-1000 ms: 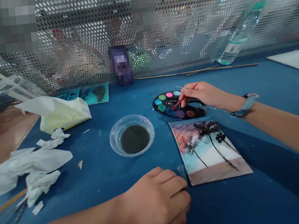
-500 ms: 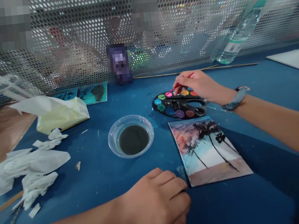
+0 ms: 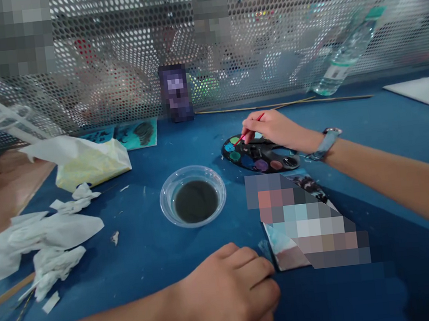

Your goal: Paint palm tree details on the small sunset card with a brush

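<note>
In my right hand (image 3: 268, 126) a thin red paintbrush (image 3: 254, 125) is pinched, its tip at the light blue well of a black paint palette (image 3: 244, 166). The palette's round wells hold several colours, and my hand covers its upper right part. Just in front of the palette lies a small painting (image 3: 285, 252), mostly blurred out, with a dark palm top at its upper right. My left hand (image 3: 232, 291) rests on the table with its fingers curled in, close to the painting's lower left corner. Left of the painting stands a clear plastic bowl (image 3: 167, 206) of dark grey water.
Crumpled tissues (image 3: 53, 231) and a tissue pack (image 3: 96, 165) lie at left, near a clear cup with a straw (image 3: 6, 118). A phone-like object (image 3: 175, 93) and a water bottle (image 3: 349, 59) lean on the perforated metal screen (image 3: 120, 63). Thin sticks (image 3: 338, 99) lie along its foot.
My right hand has moved left and slightly down over the palette. The brush tip has gone from the green well to the light blue one. My left hand stays put.
</note>
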A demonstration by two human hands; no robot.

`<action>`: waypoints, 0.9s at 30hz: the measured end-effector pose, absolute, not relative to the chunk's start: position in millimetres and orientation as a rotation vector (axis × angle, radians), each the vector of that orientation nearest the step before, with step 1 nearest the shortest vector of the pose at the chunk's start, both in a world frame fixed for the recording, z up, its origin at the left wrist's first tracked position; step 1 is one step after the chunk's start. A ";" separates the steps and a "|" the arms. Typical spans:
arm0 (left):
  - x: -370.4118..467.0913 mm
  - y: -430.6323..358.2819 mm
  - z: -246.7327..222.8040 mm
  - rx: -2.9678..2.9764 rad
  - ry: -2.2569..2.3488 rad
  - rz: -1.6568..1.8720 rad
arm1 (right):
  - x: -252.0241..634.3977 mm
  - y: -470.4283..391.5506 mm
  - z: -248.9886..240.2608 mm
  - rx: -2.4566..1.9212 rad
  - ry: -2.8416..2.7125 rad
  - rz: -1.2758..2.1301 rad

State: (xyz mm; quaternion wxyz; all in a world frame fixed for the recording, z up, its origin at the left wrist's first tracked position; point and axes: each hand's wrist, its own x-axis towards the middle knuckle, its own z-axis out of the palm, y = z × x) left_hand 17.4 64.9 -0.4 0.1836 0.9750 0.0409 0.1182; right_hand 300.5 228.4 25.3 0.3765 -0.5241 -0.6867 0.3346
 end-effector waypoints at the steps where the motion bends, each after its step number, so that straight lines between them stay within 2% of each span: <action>1: 17.4 64.8 -0.6 2.750 0.115 0.338 | 299.5 227.8 25.8 -1.342 -1.753 0.844; 6: 17.1 64.5 -1.2 2.748 0.118 0.342 | 304.5 225.3 32.1 -1.361 -1.757 0.826; 13: 17.4 64.9 0.9 2.736 0.118 0.336 | 355.7 222.9 38.2 -1.440 -1.616 0.623; 20: 18.4 65.6 1.7 2.737 0.120 0.331 | 368.6 215.3 17.8 -1.541 -1.647 0.643; 27: 17.4 64.9 0.9 2.740 0.127 0.314 | 370.1 223.8 20.3 -1.561 -1.624 0.628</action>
